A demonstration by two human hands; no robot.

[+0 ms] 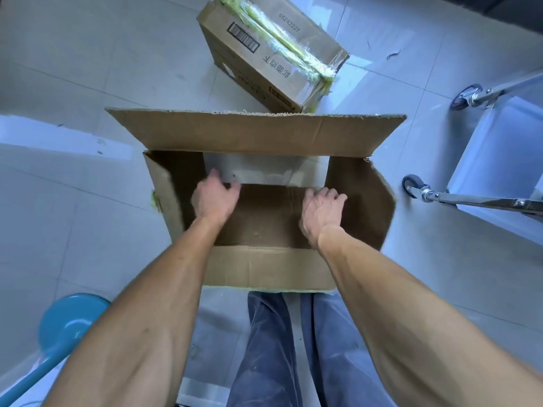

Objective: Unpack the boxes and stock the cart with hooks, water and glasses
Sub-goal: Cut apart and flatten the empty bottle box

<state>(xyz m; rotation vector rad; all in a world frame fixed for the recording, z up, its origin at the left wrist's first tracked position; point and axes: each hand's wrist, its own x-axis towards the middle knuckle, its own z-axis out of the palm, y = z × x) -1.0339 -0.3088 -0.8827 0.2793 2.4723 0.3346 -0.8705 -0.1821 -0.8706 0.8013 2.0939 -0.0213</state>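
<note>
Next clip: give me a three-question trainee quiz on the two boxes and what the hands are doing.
1. True or false: the far box is still taped shut.
2. Where are the left hand and right hand? A) inside the open box B) on the cart C) on the blue stool
3. Fill in: the cart stands to the person's ____.

Key: 1 true; 2 A; 3 right.
</note>
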